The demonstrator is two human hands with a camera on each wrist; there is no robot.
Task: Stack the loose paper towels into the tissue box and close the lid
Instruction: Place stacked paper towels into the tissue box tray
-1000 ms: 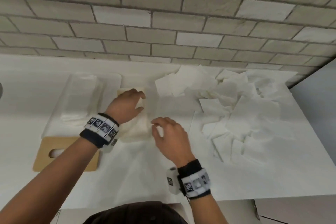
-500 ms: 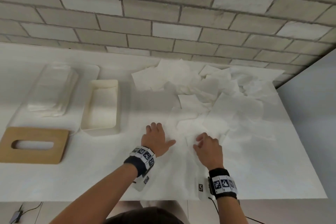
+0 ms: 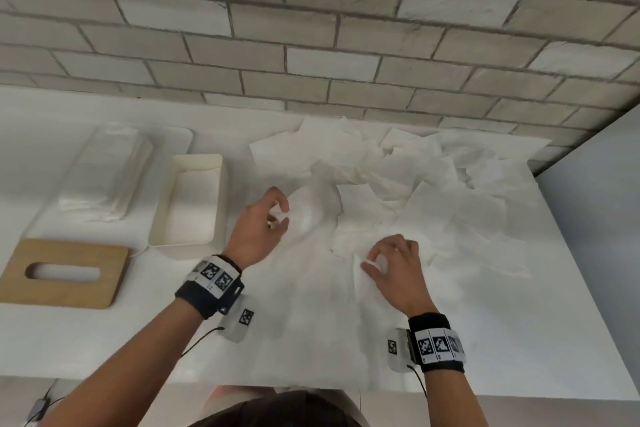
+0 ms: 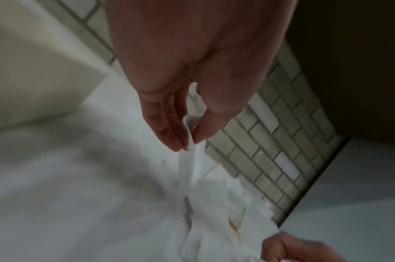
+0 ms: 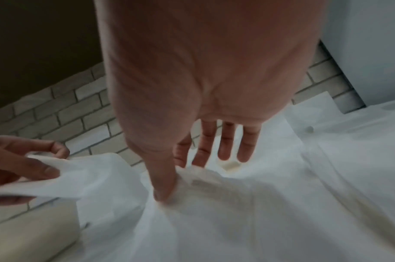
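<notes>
The open cream tissue box (image 3: 188, 204) stands left of centre, with the wooden slotted lid (image 3: 65, 272) lying flat at its near left. Loose white paper towels (image 3: 433, 191) are strewn over the table's right half. My left hand (image 3: 278, 218) hovers right of the box and pinches a paper towel (image 3: 304, 215) between thumb and fingers; the left wrist view shows this pinch (image 4: 189, 143). My right hand (image 3: 372, 262) is lower on the table and pinches the edge of another towel (image 5: 214, 186) between thumb and index finger, the other fingers (image 5: 225, 145) straight.
A clear plastic pack of towels (image 3: 107, 177) lies at the far left beside the box. A brick wall (image 3: 311, 45) runs along the back. The table's right edge (image 3: 568, 253) meets a grey wall, and the near edge is under my wrists.
Both hands lay flat on the towels half a second ago. My left hand has since risen and moved away from me, pinching a towel, and my right thumb and index finger have closed on a towel's edge.
</notes>
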